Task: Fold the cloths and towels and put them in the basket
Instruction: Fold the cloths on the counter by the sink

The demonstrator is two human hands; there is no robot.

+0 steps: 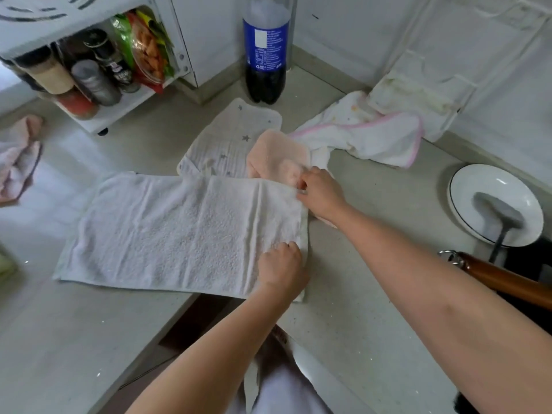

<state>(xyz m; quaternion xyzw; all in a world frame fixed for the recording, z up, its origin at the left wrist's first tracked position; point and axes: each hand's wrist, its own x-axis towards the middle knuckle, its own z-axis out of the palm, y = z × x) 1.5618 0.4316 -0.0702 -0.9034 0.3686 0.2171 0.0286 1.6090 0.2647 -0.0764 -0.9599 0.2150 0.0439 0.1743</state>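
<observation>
The white towel (179, 231) is the largest piece here, a soft, limp terry rectangle lying flat on the table (373, 309) with a few shallow creases; it looks light and floppy, so it should fold without resistance but will sag unless taken by its corners or along one short edge. Both hands sit on its right edge: the right hand (321, 191) pinches the far right corner, the left hand (282, 265) curls its fingers onto the near right corner, gripping the cloth. Behind it lies a thin star-printed cloth (233, 138), flat and flimsy, then a white cloth with pink trim (367, 135), rumpled, and a small peach cloth (279, 155), plush and bunched, beside the right hand. No basket is in view.
</observation>
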